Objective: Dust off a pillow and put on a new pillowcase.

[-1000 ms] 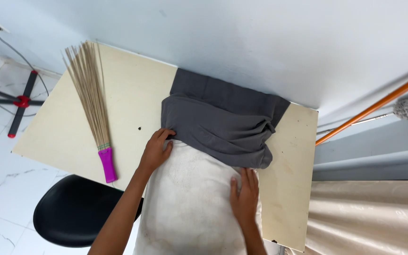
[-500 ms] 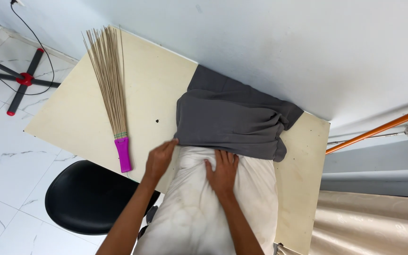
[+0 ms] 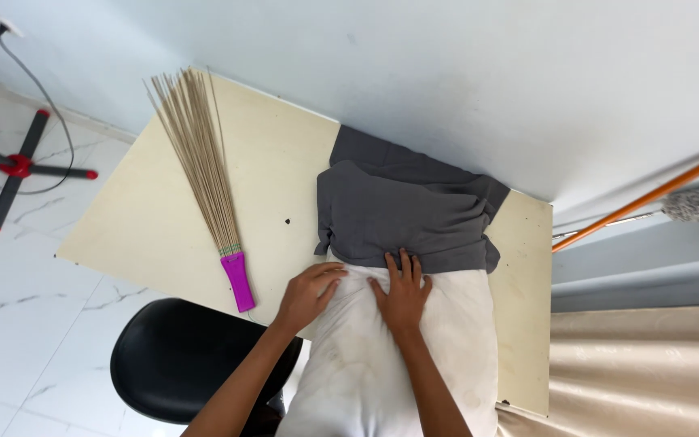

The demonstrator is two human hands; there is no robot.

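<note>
At the far left of the frame, a black stand with a red hub (image 3: 18, 166) sits on the white marble floor (image 3: 10, 324), a thin cable (image 3: 22, 73) running up the wall to an outlet in the upper left corner. Right of it, a cream counter (image 3: 147, 218) is pushed against the pale blue wall. A stick broom with a magenta handle (image 3: 204, 186) lies flat on the counter's left half, bristles fanned toward the wall, well apart from the cloth. A black round stool (image 3: 171, 364) stands at lower centre-left, just below the counter's near edge and under the person's left forearm.

At centre, the left hand (image 3: 309, 293) rests on a white pillow (image 3: 414, 356), fingers slightly curled and pressing on its upper left corner, gripping nothing that shows. Just beside it, the right hand (image 3: 402, 293) lies flat with fingers spread open, fingertips touching the hem of a grey pillowcase (image 3: 402, 210). The pillowcase lies rumpled toward the wall, covering the pillow's far end; the pillow's near end hangs over the counter's edge. At right, an orange pole (image 3: 649, 198) leans across the wall; a beige curtain (image 3: 649, 372) fills the lower right corner.
</note>
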